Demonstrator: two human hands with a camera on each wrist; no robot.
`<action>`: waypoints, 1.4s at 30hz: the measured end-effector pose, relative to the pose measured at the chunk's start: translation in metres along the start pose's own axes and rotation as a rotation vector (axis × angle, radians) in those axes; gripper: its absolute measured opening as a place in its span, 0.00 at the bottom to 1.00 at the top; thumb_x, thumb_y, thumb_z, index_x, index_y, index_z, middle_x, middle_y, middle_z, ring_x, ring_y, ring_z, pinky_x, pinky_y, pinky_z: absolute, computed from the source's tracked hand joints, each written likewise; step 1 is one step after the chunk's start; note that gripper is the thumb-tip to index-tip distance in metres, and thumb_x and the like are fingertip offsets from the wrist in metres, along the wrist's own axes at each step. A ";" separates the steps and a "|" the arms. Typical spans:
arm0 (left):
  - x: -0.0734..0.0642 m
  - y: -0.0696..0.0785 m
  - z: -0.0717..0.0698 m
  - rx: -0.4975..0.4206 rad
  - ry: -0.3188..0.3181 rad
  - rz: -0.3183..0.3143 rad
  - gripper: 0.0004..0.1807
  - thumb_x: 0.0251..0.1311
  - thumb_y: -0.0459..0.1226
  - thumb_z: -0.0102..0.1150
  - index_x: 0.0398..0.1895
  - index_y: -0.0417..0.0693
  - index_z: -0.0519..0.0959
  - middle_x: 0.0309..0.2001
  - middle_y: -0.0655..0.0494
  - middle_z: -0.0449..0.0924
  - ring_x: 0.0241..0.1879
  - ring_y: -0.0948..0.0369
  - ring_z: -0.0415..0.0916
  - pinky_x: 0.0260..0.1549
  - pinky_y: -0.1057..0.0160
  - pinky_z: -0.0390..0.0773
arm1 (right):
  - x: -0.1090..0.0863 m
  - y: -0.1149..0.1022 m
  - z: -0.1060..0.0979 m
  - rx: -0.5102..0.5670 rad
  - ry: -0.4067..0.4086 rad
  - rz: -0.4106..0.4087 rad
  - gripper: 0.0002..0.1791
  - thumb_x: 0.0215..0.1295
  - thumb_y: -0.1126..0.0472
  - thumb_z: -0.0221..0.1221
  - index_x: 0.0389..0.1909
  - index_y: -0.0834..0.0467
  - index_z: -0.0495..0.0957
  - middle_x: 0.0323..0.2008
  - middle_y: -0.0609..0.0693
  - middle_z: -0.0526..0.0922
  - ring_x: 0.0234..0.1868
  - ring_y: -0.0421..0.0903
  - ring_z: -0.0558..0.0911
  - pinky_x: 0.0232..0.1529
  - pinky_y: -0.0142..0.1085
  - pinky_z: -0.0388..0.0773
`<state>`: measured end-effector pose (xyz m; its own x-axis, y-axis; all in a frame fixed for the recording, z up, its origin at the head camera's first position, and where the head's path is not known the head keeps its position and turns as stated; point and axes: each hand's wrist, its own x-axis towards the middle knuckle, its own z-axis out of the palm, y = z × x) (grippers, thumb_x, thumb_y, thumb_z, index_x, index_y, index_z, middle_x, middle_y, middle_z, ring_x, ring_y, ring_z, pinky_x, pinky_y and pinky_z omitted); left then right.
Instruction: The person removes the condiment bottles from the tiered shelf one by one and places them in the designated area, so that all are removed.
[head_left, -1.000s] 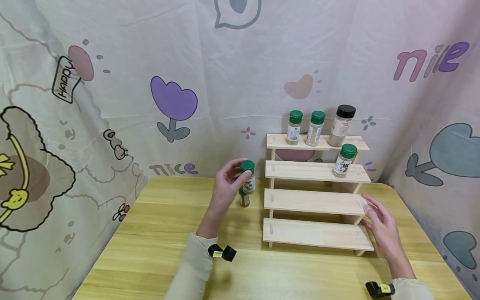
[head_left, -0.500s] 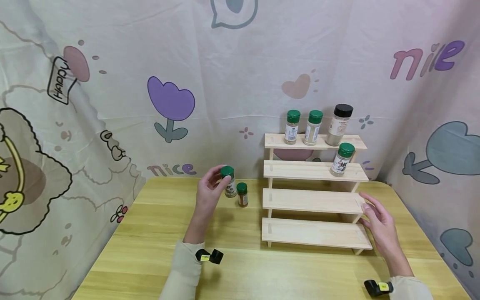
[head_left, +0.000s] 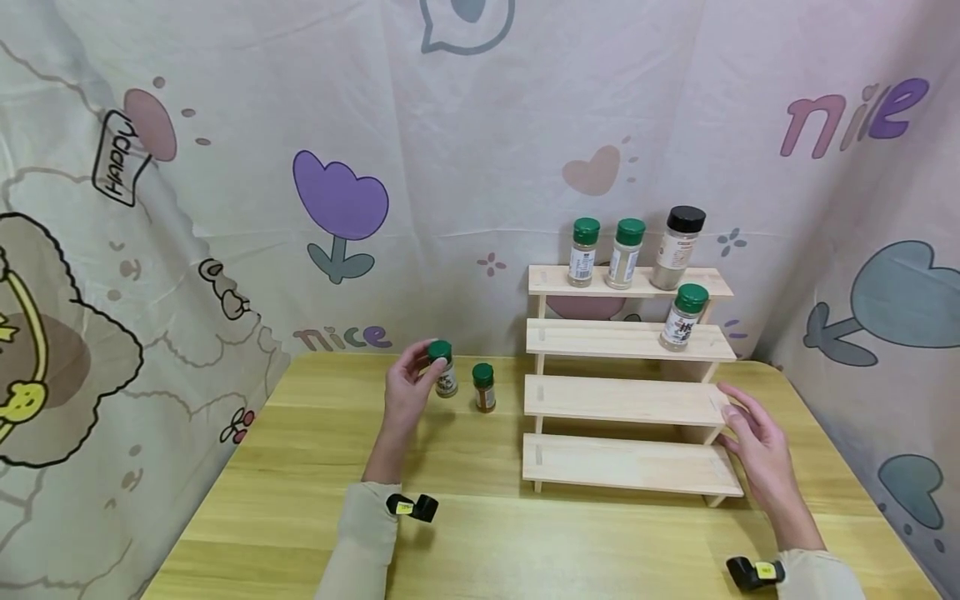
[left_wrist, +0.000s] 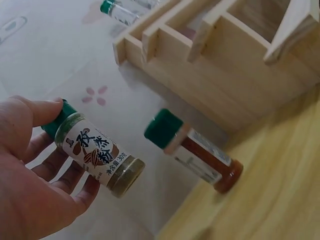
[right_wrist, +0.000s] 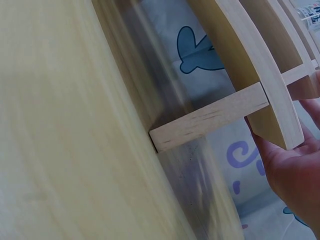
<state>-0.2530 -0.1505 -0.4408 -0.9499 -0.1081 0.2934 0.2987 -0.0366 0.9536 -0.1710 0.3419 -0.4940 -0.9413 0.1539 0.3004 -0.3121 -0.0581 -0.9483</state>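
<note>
The left hand (head_left: 407, 393), left of centre in the head view, holds a small clear, white-labelled jar with a green cap (head_left: 446, 381) between thumb and fingers, the thumb lying against the cap. Whether its base touches the yellow wood-grain table (head_left: 480, 542) I cannot tell. A second ago this jar overlapped the slim red-brown jar with a green cap (head_left: 484, 395) in the head view; now it is farther left and lower in the frame, with a gap between the two. The slim one stands upright on the table near the middle.

At right, the right hand (head_left: 759, 440) grips the end of the second board from the bottom of the pale wooden four-step rack (head_left: 622, 400), as it did earlier. The rack's jars have stayed put: two green-capped clear jars (head_left: 582, 258) and a larger black-capped jar (head_left: 675, 254) on top, and a green-capped jar with dark lettering (head_left: 681, 323) one step down, toward the right end.
</note>
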 end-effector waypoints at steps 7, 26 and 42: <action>0.003 -0.018 -0.003 0.009 0.024 -0.043 0.21 0.68 0.27 0.63 0.63 0.34 0.75 0.58 0.37 0.76 0.58 0.49 0.75 0.53 0.72 0.78 | 0.000 0.001 -0.001 -0.010 0.008 0.013 0.25 0.81 0.63 0.51 0.75 0.62 0.65 0.56 0.40 0.79 0.53 0.32 0.80 0.46 0.25 0.82; 0.003 -0.054 -0.006 -0.001 -0.011 -0.074 0.21 0.68 0.25 0.62 0.62 0.31 0.75 0.60 0.33 0.74 0.61 0.41 0.73 0.52 0.74 0.77 | 0.001 0.001 -0.002 -0.010 0.022 0.042 0.25 0.80 0.63 0.52 0.74 0.61 0.67 0.54 0.38 0.81 0.52 0.32 0.81 0.44 0.25 0.82; 0.002 -0.061 -0.007 0.037 -0.011 -0.129 0.23 0.68 0.25 0.61 0.65 0.29 0.73 0.63 0.31 0.73 0.64 0.40 0.71 0.53 0.76 0.74 | 0.000 -0.001 -0.001 -0.082 0.033 0.076 0.26 0.80 0.56 0.53 0.75 0.57 0.67 0.58 0.39 0.76 0.55 0.32 0.77 0.46 0.23 0.80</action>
<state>-0.2729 -0.1559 -0.4990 -0.9812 -0.0939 0.1688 0.1707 -0.0127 0.9852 -0.1711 0.3430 -0.4935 -0.9567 0.1846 0.2252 -0.2274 0.0094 -0.9738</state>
